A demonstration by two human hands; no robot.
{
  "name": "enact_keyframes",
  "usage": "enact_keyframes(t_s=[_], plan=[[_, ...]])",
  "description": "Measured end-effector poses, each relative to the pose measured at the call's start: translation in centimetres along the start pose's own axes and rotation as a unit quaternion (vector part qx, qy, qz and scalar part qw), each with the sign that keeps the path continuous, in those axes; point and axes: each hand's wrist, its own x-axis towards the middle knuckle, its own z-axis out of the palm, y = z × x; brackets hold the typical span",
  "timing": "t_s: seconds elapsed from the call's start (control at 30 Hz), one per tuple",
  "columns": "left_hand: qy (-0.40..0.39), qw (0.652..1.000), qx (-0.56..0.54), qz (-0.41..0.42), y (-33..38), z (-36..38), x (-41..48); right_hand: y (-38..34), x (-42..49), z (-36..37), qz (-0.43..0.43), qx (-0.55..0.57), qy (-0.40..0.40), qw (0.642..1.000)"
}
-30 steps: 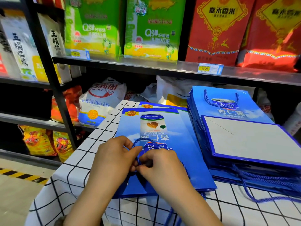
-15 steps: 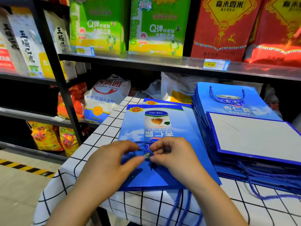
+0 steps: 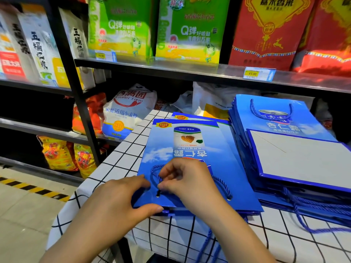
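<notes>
Standing by the table (image 3: 121, 158), I see the right hand (image 3: 191, 185) pinching the blue cord (image 3: 154, 171) between thumb and forefinger, just above the left eyelet (image 3: 158, 194) of the blue paper bag (image 3: 190, 149). The bag lies flat on a few others like it, with its near rim right at the table's front edge. The left hand (image 3: 121, 202) is spread over the bag's near left corner. Its fingers are fairly straight and its thumb lies along the rim, so it presses down rather than grips.

The weak spot looks like the paper round that eyelet. A sharp tug on the cord could tear it, or pull the cord's end back out of the hole. The glossy bags underneath offer little friction. If the pressing hand eases while the other pulls toward the front edge, the top bag could slide off the table. Loose cords (image 3: 209, 242) dangle over that edge below the wrists. A forearm catching one might drag a bag along, or disturb the tall stack (image 3: 284, 149) toward the table's right side.
</notes>
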Motion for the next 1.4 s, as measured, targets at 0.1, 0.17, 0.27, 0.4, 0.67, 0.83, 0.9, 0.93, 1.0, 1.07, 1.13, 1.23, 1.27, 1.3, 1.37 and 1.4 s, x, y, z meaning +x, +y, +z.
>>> enact_keyframes(t_s=[0.1, 0.17, 0.27, 0.4, 0.67, 0.83, 0.9, 0.93, 1.0, 1.07, 1.13, 1.23, 1.27, 1.3, 1.37, 1.4], plan=[[0.033, 0.999, -0.016, 0.011, -0.1, 0.2, -0.1, -0.1, 0.1, 0.0, -0.007, -0.014, -0.007, 1.000], [0.036, 0.999, -0.019, 0.013, -0.2, 0.3, -0.2, -0.2, 0.2, 0.0, -0.010, -0.026, -0.021, 0.999], [0.064, 0.998, -0.027, 0.011, 0.0, 0.2, -0.1, -0.4, 0.2, -0.1, -0.025, -0.065, -0.042, 0.997], [0.123, 0.992, -0.027, 0.007, 0.1, 0.3, 0.2, -0.9, -0.5, -0.6, -0.073, -0.176, -0.085, 0.978], [0.191, 0.978, -0.059, -0.051, 0.3, 1.9, 0.6, -1.3, -1.0, -1.7, -0.123, -0.264, -0.145, 0.945], [0.258, 0.965, -0.050, 0.021, 1.0, 2.0, -0.2, -1.3, -0.6, -1.7, -0.120, -0.286, -0.144, 0.940], [0.246, 0.966, -0.048, 0.058, 1.0, 1.8, -0.3, -1.3, -0.4, -1.7, -0.116, -0.280, -0.140, 0.943], [0.225, 0.971, -0.036, 0.067, 1.0, 1.8, -0.2, -1.3, -0.4, -1.7, -0.113, -0.277, -0.137, 0.944], [0.171, 0.983, 0.014, 0.058, 0.9, 2.2, 0.1, -1.4, -0.3, -1.7, -0.109, -0.281, -0.141, 0.943], [0.152, 0.987, 0.035, 0.045, 1.0, 2.5, 0.6, -1.6, -0.3, -1.6, -0.107, -0.286, -0.147, 0.941], [0.156, 0.986, 0.043, 0.042, 1.2, 3.0, 1.0, -1.7, -0.3, -1.4, -0.106, -0.288, -0.144, 0.941], [0.166, 0.983, 0.067, 0.047, 1.6, 3.4, 1.1, -1.5, -0.2, -1.1, -0.103, -0.285, -0.130, 0.944], [0.168, 0.983, 0.063, 0.046, 1.7, 3.6, 1.0, -1.4, -0.2, -1.0, -0.104, -0.285, -0.127, 0.944], [0.171, 0.982, 0.062, 0.043, 1.7, 3.7, 0.8, -1.2, -0.2, -0.9, -0.107, -0.286, -0.124, 0.944], [0.192, 0.978, 0.069, 0.040, 1.7, 4.1, 0.7, -0.8, -0.1, -0.8, -0.112, -0.284, -0.119, 0.945], [0.204, 0.975, 0.076, 0.046, 1.7, 4.2, 0.7, -0.7, -0.1, -0.7, -0.113, -0.282, -0.116, 0.946]])
